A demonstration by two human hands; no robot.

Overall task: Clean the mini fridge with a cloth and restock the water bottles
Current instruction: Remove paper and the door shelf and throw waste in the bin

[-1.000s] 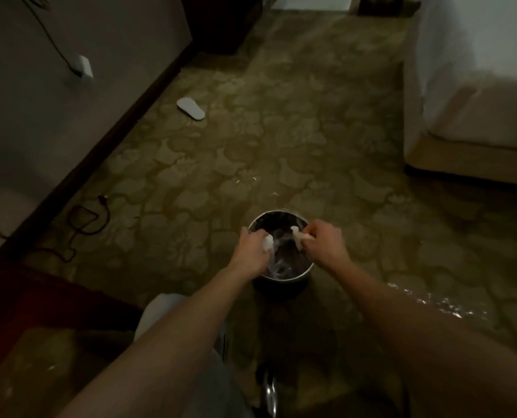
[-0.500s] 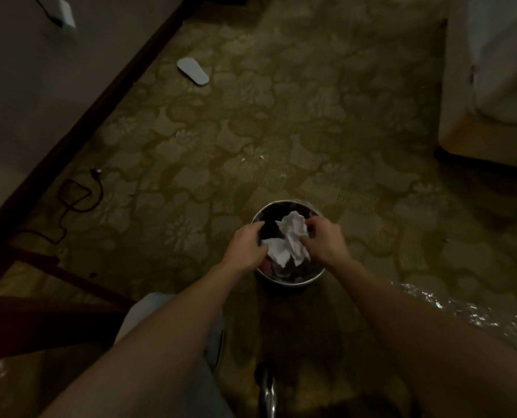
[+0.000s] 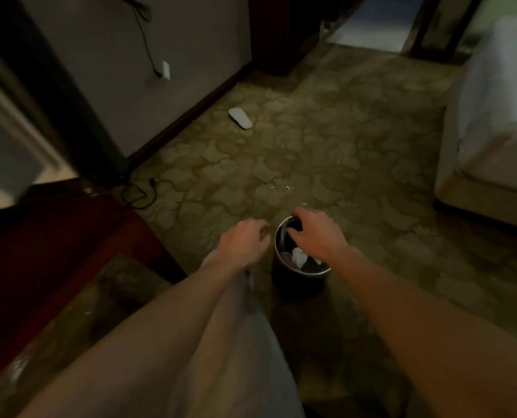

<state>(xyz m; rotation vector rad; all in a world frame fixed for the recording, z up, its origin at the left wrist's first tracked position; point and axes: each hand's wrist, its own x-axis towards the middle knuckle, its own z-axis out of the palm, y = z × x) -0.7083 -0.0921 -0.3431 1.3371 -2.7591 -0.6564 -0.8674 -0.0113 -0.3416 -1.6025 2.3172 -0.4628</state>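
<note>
A small round metal bin [image 3: 299,282] stands on the patterned carpet in front of me. A crumpled white cloth or paper [image 3: 298,257] lies inside it. My right hand [image 3: 314,233] hovers over the bin's rim, fingers spread, holding nothing. My left hand [image 3: 245,241] hangs just left of the bin, fingers loosely curled and empty. No fridge or water bottles are in view.
A dark red wooden table [image 3: 55,242] is at my left. A black cable [image 3: 138,193] lies by the wall, and a white slipper [image 3: 240,117] lies farther off. A bed with white sheets [image 3: 492,122] stands at the right. An open doorway [image 3: 368,22] is ahead.
Both hands have let go of the white wad, which now lies in the bin. The hands have lifted and parted, and my view has risen and pulled back.
</note>
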